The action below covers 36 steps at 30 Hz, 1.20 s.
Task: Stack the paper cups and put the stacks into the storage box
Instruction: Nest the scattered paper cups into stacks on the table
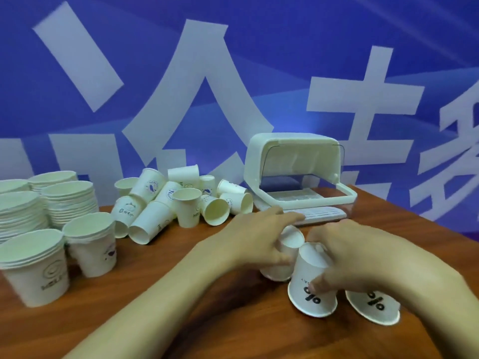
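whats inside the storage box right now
The storage box stands open, lid raised. Inside shows only a white slatted tray, no cups. The left hand covers the box's front left corner, and the back under the lid is hidden.

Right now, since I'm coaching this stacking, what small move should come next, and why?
Probably lift the cup in the left hand over the % cup that the right hand grips: both look base-up, side by side, not yet nested.
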Available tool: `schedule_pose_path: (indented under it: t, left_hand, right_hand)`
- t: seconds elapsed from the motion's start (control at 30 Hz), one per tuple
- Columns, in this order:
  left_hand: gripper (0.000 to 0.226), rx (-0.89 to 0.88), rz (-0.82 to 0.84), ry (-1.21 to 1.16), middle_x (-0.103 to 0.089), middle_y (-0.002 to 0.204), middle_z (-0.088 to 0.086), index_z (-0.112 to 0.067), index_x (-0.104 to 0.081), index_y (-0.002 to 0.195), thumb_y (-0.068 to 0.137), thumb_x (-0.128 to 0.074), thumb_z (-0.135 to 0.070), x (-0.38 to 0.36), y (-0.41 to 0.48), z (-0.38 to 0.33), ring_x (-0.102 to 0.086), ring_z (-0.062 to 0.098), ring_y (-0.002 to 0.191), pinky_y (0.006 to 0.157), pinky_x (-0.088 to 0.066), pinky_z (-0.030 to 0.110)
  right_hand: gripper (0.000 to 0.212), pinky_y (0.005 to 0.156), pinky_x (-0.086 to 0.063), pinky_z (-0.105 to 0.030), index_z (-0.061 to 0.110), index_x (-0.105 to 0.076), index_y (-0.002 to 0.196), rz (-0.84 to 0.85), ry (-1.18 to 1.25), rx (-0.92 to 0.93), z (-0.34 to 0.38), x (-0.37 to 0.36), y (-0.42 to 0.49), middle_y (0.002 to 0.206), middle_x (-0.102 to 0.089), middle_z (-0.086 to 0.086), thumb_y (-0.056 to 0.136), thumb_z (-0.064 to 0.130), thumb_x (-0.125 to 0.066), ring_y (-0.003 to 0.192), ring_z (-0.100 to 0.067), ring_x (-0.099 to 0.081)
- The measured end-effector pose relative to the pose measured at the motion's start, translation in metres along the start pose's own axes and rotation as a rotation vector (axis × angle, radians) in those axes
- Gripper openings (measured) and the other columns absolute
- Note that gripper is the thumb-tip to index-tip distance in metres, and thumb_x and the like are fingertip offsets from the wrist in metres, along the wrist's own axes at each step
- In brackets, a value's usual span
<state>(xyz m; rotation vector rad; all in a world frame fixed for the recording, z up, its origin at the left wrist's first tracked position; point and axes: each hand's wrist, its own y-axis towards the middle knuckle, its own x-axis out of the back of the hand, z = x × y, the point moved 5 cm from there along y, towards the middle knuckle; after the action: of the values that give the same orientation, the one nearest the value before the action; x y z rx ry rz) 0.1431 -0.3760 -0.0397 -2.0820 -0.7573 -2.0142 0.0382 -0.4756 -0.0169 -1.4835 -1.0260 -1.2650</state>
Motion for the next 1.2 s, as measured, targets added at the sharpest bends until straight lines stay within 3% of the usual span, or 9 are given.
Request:
schedule_pose_path:
  t: [0.17, 0.27, 0.37, 0.5, 0.63, 0.73, 0.9, 1.1, 1.2]
  left_hand:
    - [0.044, 0.310, -0.155, 0.449, -0.045, 0.117, 0.002, -0.022, -0.043, 0.122, 0.085, -0.062, -0.035, 0.044, -0.032, 0.055, -0.056, 0.028, 0.076, 0.053, -0.028, 0.032]
    - [0.058, 0.356, -0.009, 0.634, -0.041, 0.128, 0.007, -0.015, -0.038, 0.130, 0.082, -0.070, -0.022, 0.040, -0.047, 0.075, -0.063, 0.033, 0.082, 0.055, -0.032, 0.036]
    - [0.091, 0.336, 0.251, 0.348, -0.038, 0.126, 0.000, -0.023, -0.039, 0.128, 0.057, -0.091, -0.046, 0.025, -0.055, 0.093, -0.060, 0.028, 0.099, 0.068, -0.042, 0.036]
    - [0.067, 0.389, 0.303, -0.173, -0.051, 0.112, -0.009, -0.030, -0.050, 0.105, 0.061, -0.076, -0.073, 0.035, -0.059, 0.100, -0.066, 0.006, 0.075, 0.059, -0.057, 0.029]
    - [0.060, 0.463, 0.141, 0.082, -0.062, 0.114, -0.001, -0.020, -0.055, 0.118, 0.081, -0.061, -0.068, 0.043, -0.057, 0.121, -0.064, 0.021, 0.099, 0.081, -0.053, 0.040]
    - [0.057, 0.564, 0.308, 0.030, -0.069, 0.087, 0.003, -0.014, -0.061, 0.111, 0.083, -0.063, -0.064, 0.021, -0.063, 0.134, -0.070, 0.020, 0.074, 0.060, -0.052, 0.031]
    - [0.041, 0.533, 0.141, -0.080, -0.071, 0.090, 0.004, -0.017, -0.063, 0.098, 0.077, -0.076, -0.050, 0.037, -0.068, 0.140, -0.071, 0.020, 0.073, 0.060, -0.054, 0.032]
    - [0.018, 0.464, 0.113, 0.126, -0.072, 0.080, -0.003, -0.021, -0.068, 0.084, 0.078, -0.078, -0.035, 0.060, -0.079, 0.131, -0.061, 0.010, 0.060, 0.053, -0.037, 0.023]
    - [0.016, 0.479, 0.021, 0.159, -0.066, 0.082, -0.005, -0.025, -0.068, 0.087, 0.080, -0.078, -0.036, 0.088, -0.089, 0.136, -0.058, 0.015, 0.073, 0.055, -0.034, 0.026]
  right_hand:
    - [0.056, 0.074, -0.051, -0.033, 0.028, -0.045, 0.116, -0.356, 0.145, 0.094, 0.040, 0.011, 0.056, 0.113, -0.064, 0.003, 0.074, 0.048, -0.076, 0.095, -0.019, -0.060]
    - [0.074, 0.075, -0.048, -0.035, 0.028, -0.037, 0.120, -0.401, 0.200, 0.151, 0.068, -0.005, 0.083, 0.114, -0.057, 0.008, 0.068, 0.061, -0.078, 0.101, -0.019, -0.060]
    - [0.082, 0.064, -0.038, -0.030, 0.038, -0.037, 0.110, -0.320, 0.215, 0.175, 0.073, -0.038, 0.092, 0.101, -0.046, 0.021, 0.055, 0.096, -0.055, 0.087, -0.007, -0.055]
    - [0.067, 0.057, -0.032, -0.026, 0.039, -0.043, 0.086, -0.493, 0.351, 0.135, 0.064, -0.046, 0.099, 0.085, -0.052, 0.019, 0.070, 0.099, -0.018, 0.069, 0.000, -0.051]
    - [0.041, 0.068, -0.040, -0.026, 0.049, -0.041, 0.116, -0.464, 0.606, 0.199, 0.068, -0.053, 0.107, 0.092, -0.055, 0.025, 0.087, 0.077, -0.039, 0.082, 0.007, -0.054]
    - [0.047, 0.073, -0.040, -0.021, 0.053, -0.041, 0.131, -0.373, 0.694, 0.278, 0.077, -0.061, 0.109, 0.101, -0.056, 0.031, 0.088, 0.069, -0.051, 0.086, 0.013, -0.052]
    - [0.014, 0.071, -0.052, -0.032, 0.047, -0.067, 0.102, -0.566, 0.859, 0.294, 0.072, -0.043, 0.098, 0.091, -0.067, 0.022, 0.089, 0.047, -0.066, 0.084, -0.002, -0.059]
    - [0.011, 0.070, -0.053, -0.041, 0.042, -0.070, 0.097, -0.594, 0.762, 0.315, 0.086, -0.034, 0.084, 0.085, -0.069, 0.017, 0.087, 0.045, -0.067, 0.075, -0.009, -0.060]
    - [0.012, 0.069, -0.053, -0.039, 0.046, -0.067, 0.095, -0.654, 0.744, 0.340, 0.102, -0.008, 0.083, 0.086, -0.070, 0.022, 0.086, 0.039, -0.071, 0.079, -0.008, -0.062]
